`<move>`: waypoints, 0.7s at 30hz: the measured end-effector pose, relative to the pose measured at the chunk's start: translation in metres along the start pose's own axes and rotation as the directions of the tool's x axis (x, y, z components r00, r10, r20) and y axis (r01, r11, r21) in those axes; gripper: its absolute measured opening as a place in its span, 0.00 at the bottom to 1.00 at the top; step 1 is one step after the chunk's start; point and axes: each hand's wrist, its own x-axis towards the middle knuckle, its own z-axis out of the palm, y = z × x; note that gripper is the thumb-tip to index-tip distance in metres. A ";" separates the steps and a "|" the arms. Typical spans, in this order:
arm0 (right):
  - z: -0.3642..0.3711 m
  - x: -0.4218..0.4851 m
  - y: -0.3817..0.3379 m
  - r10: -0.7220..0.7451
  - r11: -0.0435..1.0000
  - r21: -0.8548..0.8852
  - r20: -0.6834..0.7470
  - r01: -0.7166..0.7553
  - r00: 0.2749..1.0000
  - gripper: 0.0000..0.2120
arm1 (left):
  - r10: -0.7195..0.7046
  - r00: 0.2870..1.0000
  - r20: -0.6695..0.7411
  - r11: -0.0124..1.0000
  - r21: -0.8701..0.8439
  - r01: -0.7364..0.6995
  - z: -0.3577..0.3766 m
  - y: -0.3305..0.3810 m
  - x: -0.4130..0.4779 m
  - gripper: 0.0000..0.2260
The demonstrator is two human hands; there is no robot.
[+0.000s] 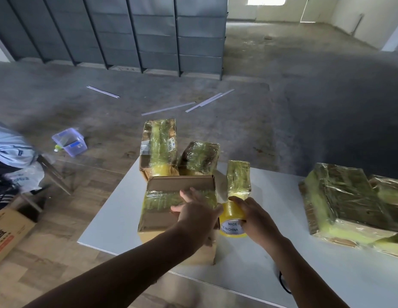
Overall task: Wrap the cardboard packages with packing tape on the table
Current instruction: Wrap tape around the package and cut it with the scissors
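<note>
A brown cardboard box [162, 210] stands on the white table [271, 252] in front of me, with a band of yellowish tape across its top. My left hand [193, 210] lies flat on the box top, fingers spread. My right hand [253, 218] grips a roll of yellow packing tape [231, 221] held against the box's right side. Behind the box stand three taped packages: a tall one [159, 145], a middle one [199, 157] and a narrow one [238, 178].
A pile of flat taped packages [349, 203] lies at the table's right. On the floor are a clear plastic tub [70, 141], white strips [207, 103], a printed carton [7, 236] and clothes [11, 156] at left. Grey panels [131, 32] stand at the back.
</note>
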 end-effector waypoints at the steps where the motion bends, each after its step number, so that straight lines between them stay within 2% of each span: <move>1: 0.000 0.000 0.001 0.013 1.000 0.029 0.000 -0.013 1.000 0.33 | 0.008 1.000 -0.018 1.000 -0.002 -0.008 0.001 -0.005 -0.001 0.43; 4: -0.003 -0.001 0.001 0.014 0.998 0.070 -0.033 -0.011 0.999 0.34 | 0.019 0.998 -0.053 0.999 -0.048 -0.022 0.002 -0.020 -0.005 0.44; 7: -0.015 -0.002 -0.005 0.025 0.990 0.143 -0.146 -0.003 0.989 0.32 | 0.009 0.995 -0.100 0.993 -0.115 -0.020 0.001 -0.031 -0.010 0.44; 10: -0.040 -0.002 -0.015 0.001 0.969 0.237 -0.300 0.074 0.954 0.30 | -0.001 0.969 -0.246 0.969 -0.239 -0.059 0.003 -0.044 -0.015 0.43; 13: -0.069 0.001 -0.023 -0.028 0.957 0.251 -0.409 0.142 0.912 0.27 | -0.037 0.936 -0.350 0.908 -0.402 -0.115 0.008 -0.050 -0.016 0.43; 17: -0.087 0.002 -0.028 0.013 0.953 0.278 -0.443 0.124 0.896 0.28 | -0.078 0.906 -0.417 0.829 -0.532 -0.174 0.024 -0.047 -0.013 0.43; 21: -0.071 0.001 -0.031 0.078 0.914 0.394 -0.413 0.101 0.907 0.29 | -0.073 0.905 -0.418 0.726 -0.645 -0.240 0.058 -0.050 -0.008 0.43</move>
